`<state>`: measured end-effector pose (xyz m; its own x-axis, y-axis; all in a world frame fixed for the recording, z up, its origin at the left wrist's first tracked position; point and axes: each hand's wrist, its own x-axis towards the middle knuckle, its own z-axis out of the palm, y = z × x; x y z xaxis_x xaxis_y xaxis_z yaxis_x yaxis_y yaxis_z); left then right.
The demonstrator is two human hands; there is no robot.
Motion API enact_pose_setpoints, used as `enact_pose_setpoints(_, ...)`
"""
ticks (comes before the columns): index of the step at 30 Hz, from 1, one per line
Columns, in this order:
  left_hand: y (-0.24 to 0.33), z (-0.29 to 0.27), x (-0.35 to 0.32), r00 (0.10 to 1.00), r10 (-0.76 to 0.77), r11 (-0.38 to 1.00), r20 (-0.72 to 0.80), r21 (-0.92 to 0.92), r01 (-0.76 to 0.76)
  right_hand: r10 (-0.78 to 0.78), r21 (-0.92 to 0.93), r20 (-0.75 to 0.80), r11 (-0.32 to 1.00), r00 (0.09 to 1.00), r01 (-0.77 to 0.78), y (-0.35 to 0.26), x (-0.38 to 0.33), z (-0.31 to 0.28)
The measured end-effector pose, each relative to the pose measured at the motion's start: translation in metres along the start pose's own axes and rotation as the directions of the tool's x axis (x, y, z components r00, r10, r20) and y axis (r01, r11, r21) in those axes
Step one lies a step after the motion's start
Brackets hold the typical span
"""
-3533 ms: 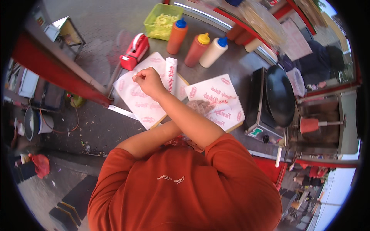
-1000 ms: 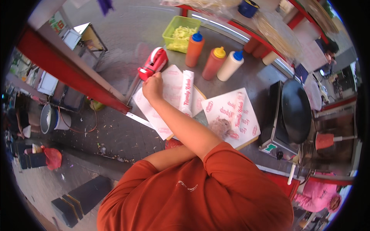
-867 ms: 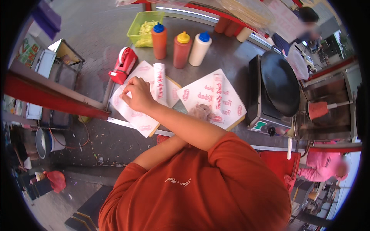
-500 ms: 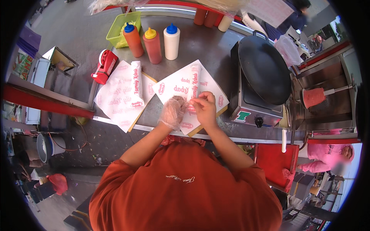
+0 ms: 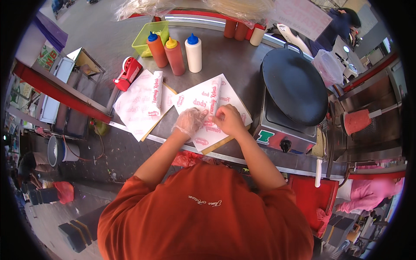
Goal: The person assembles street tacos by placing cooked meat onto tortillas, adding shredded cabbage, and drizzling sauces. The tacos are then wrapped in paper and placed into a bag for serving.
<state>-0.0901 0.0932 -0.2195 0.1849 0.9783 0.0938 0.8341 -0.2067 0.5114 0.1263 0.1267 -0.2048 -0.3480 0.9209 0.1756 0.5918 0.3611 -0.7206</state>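
Note:
A paper-wrapped kebab roll (image 5: 213,97) lies on the right-hand stack of white and red printed paper sheets (image 5: 184,100). My left hand (image 5: 190,122), in a clear plastic glove, is closed at the roll's near end from the left. My bare right hand (image 5: 230,120) has its fingers bent and pinched against the same end from the right. Between the fingers, the roll's tip is partly hidden. A second wrapped kebab roll (image 5: 155,94) rests on the left stack of printed sheets (image 5: 133,108), untouched.
A red tape dispenser (image 5: 128,74), three squeeze bottles (image 5: 174,56) and a green basket (image 5: 141,43) stand beyond the papers. To the right, a dark pan (image 5: 294,84) sits on a stove (image 5: 284,134). A white-handled spatula (image 5: 319,171) lies beside the stove.
My head view has shifted and tilted slightly. My right fingers have come down from above the roll to its near end. The left hand stays at that end.

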Motion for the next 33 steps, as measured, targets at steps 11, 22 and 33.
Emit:
enact_pose_setpoints(11, 0.001, -0.015, -0.006, 1.000, 0.001, 0.969, -0.010, -0.246, -0.004, -0.015, -0.115, -0.170, 0.993, 0.985, -0.004, -0.043, -0.008, 0.014)
enact_pose_setpoints(22, -0.140, -0.119, -0.029, 0.918, -0.346, 0.836, -0.193, -0.507, 0.209, 0.222, -0.101, 0.240, 0.974, 0.945, -0.203, -0.114, 0.097, 0.095)
enact_pose_setpoints(33, -0.145, -0.104, 0.016, 0.986, -0.135, 0.991, -0.101, -0.026, 0.133, 0.083, 0.095, -0.246, 0.994, 0.966, -0.061, -0.122, -0.019, 0.016)
